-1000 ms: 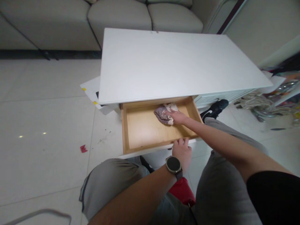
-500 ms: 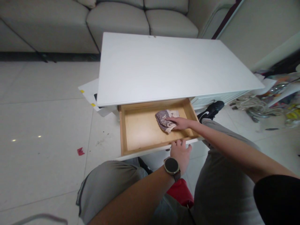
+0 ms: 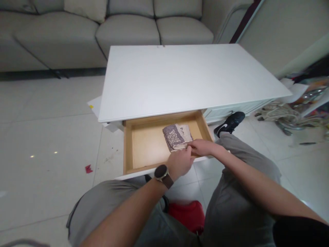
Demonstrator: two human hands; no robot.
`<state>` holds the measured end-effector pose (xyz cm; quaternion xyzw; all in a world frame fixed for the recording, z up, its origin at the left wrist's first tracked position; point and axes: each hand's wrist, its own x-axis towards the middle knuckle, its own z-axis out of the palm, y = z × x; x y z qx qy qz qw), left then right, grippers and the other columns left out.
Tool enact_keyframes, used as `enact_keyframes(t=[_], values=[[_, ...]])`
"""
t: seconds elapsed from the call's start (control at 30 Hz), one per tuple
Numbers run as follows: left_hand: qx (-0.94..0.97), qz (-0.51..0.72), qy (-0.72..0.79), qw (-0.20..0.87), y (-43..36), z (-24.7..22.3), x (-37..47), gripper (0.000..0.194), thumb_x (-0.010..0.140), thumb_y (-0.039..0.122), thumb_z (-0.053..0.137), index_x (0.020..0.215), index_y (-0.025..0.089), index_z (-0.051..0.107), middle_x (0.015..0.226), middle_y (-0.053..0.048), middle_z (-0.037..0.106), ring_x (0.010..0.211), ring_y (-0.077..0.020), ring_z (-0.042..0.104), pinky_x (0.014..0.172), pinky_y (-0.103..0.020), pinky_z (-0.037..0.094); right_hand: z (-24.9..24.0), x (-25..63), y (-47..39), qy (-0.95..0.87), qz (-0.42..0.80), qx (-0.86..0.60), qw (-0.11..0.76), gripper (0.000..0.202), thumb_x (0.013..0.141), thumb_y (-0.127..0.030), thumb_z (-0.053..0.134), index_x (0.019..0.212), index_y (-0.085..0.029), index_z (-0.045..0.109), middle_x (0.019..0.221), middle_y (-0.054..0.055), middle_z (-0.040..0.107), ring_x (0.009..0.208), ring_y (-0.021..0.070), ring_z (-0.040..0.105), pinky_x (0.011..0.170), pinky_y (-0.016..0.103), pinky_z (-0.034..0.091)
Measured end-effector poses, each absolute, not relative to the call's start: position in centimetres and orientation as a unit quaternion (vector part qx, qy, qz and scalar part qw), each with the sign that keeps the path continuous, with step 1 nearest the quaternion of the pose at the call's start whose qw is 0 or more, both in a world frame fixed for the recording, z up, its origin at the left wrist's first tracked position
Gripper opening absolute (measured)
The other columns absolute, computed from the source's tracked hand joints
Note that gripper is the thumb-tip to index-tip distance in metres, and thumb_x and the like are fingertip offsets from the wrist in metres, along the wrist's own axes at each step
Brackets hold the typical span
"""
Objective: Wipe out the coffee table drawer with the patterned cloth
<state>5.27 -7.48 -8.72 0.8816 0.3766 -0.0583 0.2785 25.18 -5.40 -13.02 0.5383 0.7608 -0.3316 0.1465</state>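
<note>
A folded cloth [image 3: 177, 135], grey-purple with a pale pattern and a beige part, lies in the open wooden drawer [image 3: 146, 151], right of its middle. My right hand [image 3: 204, 147] reaches over the drawer's front right corner, fingers closed on the near right edge of the cloth. Beside it my left hand [image 3: 181, 163], a watch [image 3: 161, 171] on its wrist, comes over the drawer front. Its fingers are bent together at the cloth's near edge and nearly touch the right fingertips, which partly hide one another.
The drawer belongs to a white coffee table [image 3: 190, 79]. A grey sofa [image 3: 128, 32] stands behind it. My legs straddle a red object [image 3: 189, 214] under me. Cables and clutter [image 3: 280, 115] lie on the floor at right, a red scrap [image 3: 88, 168] at left.
My left hand has gone from the drawer's front edge to the cloth. My right hand has shifted from the cloth's top to its near right edge, and the cloth lies flatter and squarer.
</note>
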Motion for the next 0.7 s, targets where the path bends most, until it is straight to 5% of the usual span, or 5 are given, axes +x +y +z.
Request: enact_keyframes(t=[0.17,0.37,0.57,0.7], values=[[0.846,-0.029,0.477,0.237,-2.6,-10.7,2.6,0.018,0.099,0.027,0.047,0.114,0.021,0.056,0.112,-0.012,0.073,0.101,-0.0285,0.071,0.082,-0.038,0.053,-13.1,22.1,-5.9,0.788,-0.313,0.512,0.138,0.05,0.105,-0.047,0.04,0.112,-0.014,0.077,0.115,0.019,0.076,0.106,0.0281,0.071,0.092,0.035,0.049],[0.834,0.055,0.467,0.289,2.0,-16.6,0.9,0.027,0.088,0.016,0.055,0.113,0.02,0.06,0.12,-0.011,0.069,0.115,-0.0257,0.064,0.103,-0.038,0.05,-12.4,19.8,-6.0,0.792,-0.366,0.475,0.116,0.075,0.105,-0.065,0.023,0.118,-0.014,0.077,0.121,0.021,0.075,0.111,0.0332,0.071,0.094,0.043,0.051],[0.816,-0.035,0.542,0.2,7.4,-19.8,5.1,0.075,0.075,0.019,0.076,0.144,0.016,0.048,0.147,-0.018,0.055,0.137,-0.0308,0.05,0.116,-0.039,0.038,-11.1,18.8,-7.2,0.808,-0.381,0.425,0.147,0.076,0.095,-0.077,0.044,0.127,-0.014,0.072,0.127,0.022,0.072,0.118,0.0363,0.068,0.095,0.047,0.054],[0.786,-0.132,0.567,0.21,9.8,-20.8,8.1,0.071,0.067,0.022,0.084,0.132,0.014,0.059,0.131,-0.018,0.068,0.121,-0.0318,0.063,0.102,-0.034,0.048,-10.6,19.0,-8.4,0.818,-0.356,0.429,0.143,0.072,0.09,-0.074,0.057,0.129,-0.015,0.07,0.128,0.022,0.071,0.118,0.0378,0.068,0.093,0.05,0.056]])
